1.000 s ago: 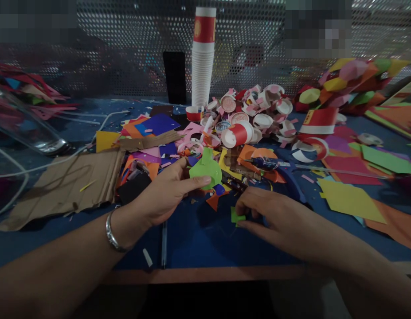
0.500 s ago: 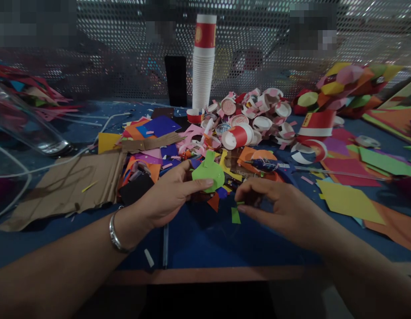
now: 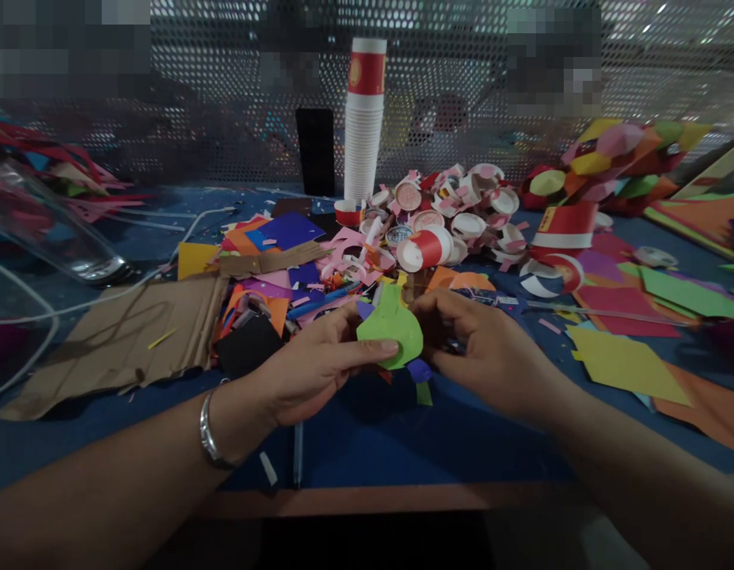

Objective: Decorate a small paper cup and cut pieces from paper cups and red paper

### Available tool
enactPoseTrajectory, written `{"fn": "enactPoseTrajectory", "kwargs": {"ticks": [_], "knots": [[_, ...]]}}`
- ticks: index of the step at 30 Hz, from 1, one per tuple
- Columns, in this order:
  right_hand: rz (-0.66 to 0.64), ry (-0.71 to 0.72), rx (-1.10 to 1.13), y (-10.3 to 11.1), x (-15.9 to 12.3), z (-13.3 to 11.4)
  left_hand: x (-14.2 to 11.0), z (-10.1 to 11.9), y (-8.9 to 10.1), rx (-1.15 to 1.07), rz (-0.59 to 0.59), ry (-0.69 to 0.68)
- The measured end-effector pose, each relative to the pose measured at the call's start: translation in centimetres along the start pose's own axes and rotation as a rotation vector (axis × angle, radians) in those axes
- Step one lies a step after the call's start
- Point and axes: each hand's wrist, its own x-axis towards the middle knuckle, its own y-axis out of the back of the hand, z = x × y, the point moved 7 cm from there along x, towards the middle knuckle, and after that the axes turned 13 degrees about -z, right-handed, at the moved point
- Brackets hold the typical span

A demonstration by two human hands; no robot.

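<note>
Perforated sheeting (image 3: 224, 119) stands behind the blue surface (image 3: 367, 451) at which you work. Your left grip (image 3: 319, 356) is clamped on the green paper piece (image 3: 405, 324), with the thumb (image 3: 382, 350) flat across its near face and the other fingers behind or under it. Your right grip (image 3: 491, 348) is curled at the right edge of the same piece; its fingertips are partly hidden, so whether they pinch anything cannot be told. The piece is held above the surface, between both grips, its narrow tab (image 3: 392, 297) pointing away from you.

Handling: treat the piece as very light and thin. Expect it to be stiff enough to hold its outline, yet easy to crease or tear, most of all where the tab joins the rounded body. Take hold at the broad body, using flat finger pressure; avoid lifting by the tab. Slipping should be slight on dry paper.

Just below the piece, note a small green scrap (image 3: 424, 393) and a blue-purple piece (image 3: 419, 370); whether the latter is attached cannot be judged. Farther left lies a cardboard sheet (image 3: 123, 332); to the right, a yellow sheet (image 3: 631, 364). Beyond are a heap of cut cup parts (image 3: 469, 225) and a tall cup stack (image 3: 362, 150).
</note>
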Motion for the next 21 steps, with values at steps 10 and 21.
{"fn": "enactPoseTrajectory", "kwargs": {"ticks": [10,21], "knots": [[0.183,0.021,0.257,1.2,-0.5,0.9,0.0,0.0,0.2,-0.013,0.004,-0.020],[0.155,0.032,0.504,1.3,-0.9,1.8,0.2,0.2,1.2,0.173,0.042,-0.073]]}}
